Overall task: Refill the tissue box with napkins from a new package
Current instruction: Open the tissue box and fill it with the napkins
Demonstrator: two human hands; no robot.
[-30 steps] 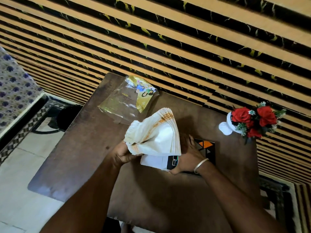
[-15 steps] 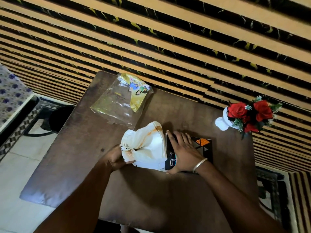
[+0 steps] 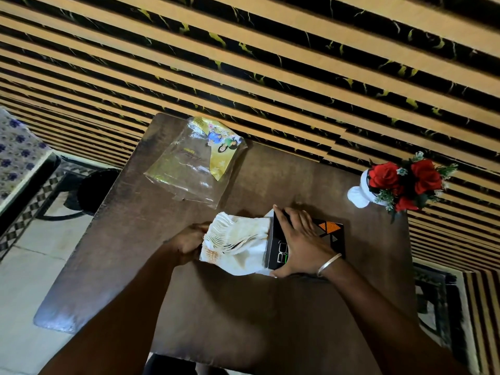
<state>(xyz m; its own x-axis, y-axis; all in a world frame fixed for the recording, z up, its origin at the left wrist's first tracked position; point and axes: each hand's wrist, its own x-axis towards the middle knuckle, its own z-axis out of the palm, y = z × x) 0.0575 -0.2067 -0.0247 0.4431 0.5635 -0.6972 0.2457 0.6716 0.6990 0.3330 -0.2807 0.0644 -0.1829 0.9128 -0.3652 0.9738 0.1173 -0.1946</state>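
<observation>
A black tissue box (image 3: 334, 235) with orange triangles lies on its side on the brown table (image 3: 243, 307), open end facing left. A thick stack of white napkins (image 3: 238, 239) with orange-printed edges sits partly inside that open end. My left hand (image 3: 189, 239) grips the stack's left end. My right hand (image 3: 300, 239) lies flat over the box, thumb at its near edge, holding it down. The empty clear plastic package (image 3: 194, 163) with a yellow label lies at the table's far left.
A white vase of red roses (image 3: 400, 182) stands at the table's far right. A striped yellow-and-black wall runs along the table's far edge. Left of the table, on the tiled floor, are a dark stool (image 3: 94, 190) and a patterned cloth surface (image 3: 16, 152).
The napkin stack has come down from a raised, fanned position to lie level with the box's open end and gone partly into it. My right hand has spread flat over the box.
</observation>
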